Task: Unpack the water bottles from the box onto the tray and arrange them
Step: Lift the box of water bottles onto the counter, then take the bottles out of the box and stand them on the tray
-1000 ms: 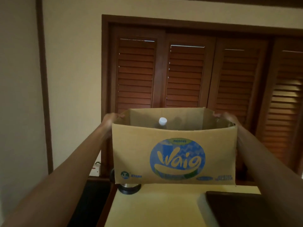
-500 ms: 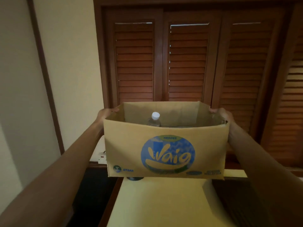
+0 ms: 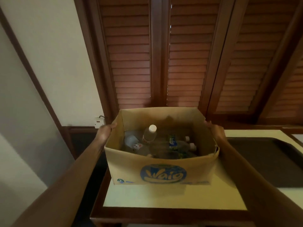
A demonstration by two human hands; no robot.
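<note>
Your left hand [image 3: 105, 133] grips the left wall of the box [image 3: 162, 167], and your right hand [image 3: 215, 131] grips its right wall. The box is on the table [image 3: 164, 197], left of the dark tray [image 3: 270, 161]. The water bottles [image 3: 150, 135] are inside the box.

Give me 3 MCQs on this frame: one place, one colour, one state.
1. The tray lies where relative to the box?
A right of it
B left of it
C inside it

2. The upright bottle has a cap of what colour?
A red
B white
C black

3. The hands are doing what?
A hanging idle
B lifting a bottle
C gripping the box's side walls

A: dark tray lies right of the box.
B: the cap is white.
C: left hand and right hand curl over the rim.
</note>
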